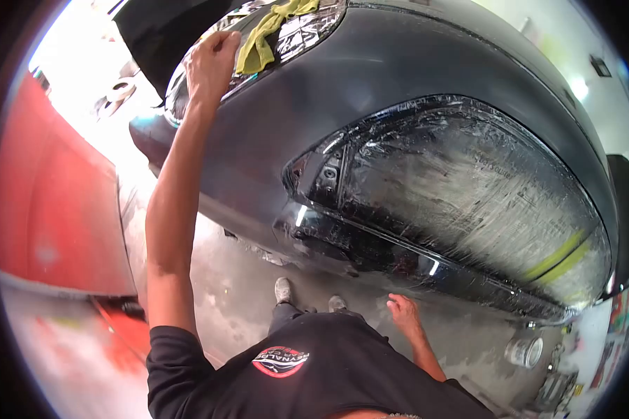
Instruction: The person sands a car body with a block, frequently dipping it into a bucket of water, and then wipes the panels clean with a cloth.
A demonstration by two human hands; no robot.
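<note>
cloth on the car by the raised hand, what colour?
Yellow. The cloth lies beside the left hand; head view shows it.

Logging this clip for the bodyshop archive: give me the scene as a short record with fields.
setting: workshop, concrete floor
main object: dark car body
left hand: raised on the car, beside the yellow cloth
right hand: low, open, holding nothing
window: smeared film, yellow tape at one end
other: red car alongside

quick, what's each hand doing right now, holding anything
Left hand: raised, fingers curled against the car body beside the yellow cloth; grip cannot be told.
Right hand: open, empty, low by the car's lower edge.
</note>
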